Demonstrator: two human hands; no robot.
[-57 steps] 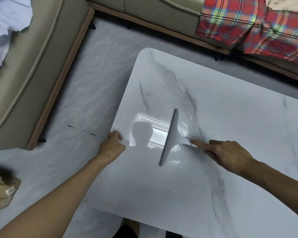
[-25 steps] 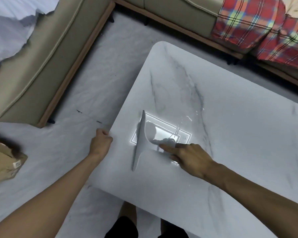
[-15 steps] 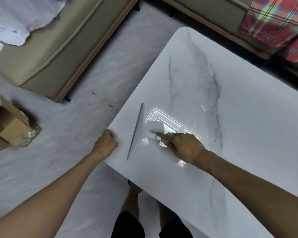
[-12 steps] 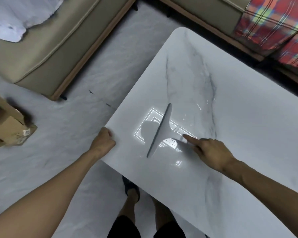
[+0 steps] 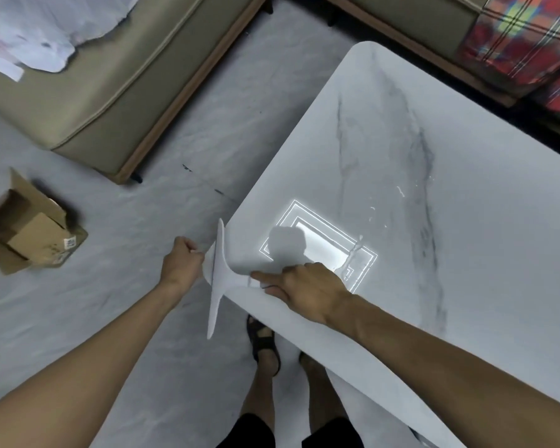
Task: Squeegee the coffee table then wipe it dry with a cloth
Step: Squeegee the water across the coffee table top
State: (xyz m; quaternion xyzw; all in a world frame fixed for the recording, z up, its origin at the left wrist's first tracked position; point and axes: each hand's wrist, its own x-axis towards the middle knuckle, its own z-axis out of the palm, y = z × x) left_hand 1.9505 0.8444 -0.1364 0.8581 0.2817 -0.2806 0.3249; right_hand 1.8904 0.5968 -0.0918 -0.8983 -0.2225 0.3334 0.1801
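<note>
squeegee [image 5: 219, 276] overhung the table's [image 5: 466, 253] left edge, mid-frame, right hand [image 5: 307, 289] gripping its handle, left hand [image 5: 180, 265] curled on the rim; droplets [image 5: 400, 190] lay upper right, so drying looked undone.

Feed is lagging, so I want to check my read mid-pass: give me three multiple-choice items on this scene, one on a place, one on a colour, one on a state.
1. Where is the squeegee blade?
A) mid-table
B) at the left edge of the table, overhanging it
C) on the floor

2. What is the main colour of the checked blanket?
A) red
B) blue
C) black

3. What is the right hand doing?
A) lying flat on the table
B) gripping the squeegee handle
C) holding a cloth

Answers:
1 B, the blade's ends jut past the edge.
2 A, red dominates its checks.
3 B, its fingers wrap the handle, forefinger laid along it.
</note>
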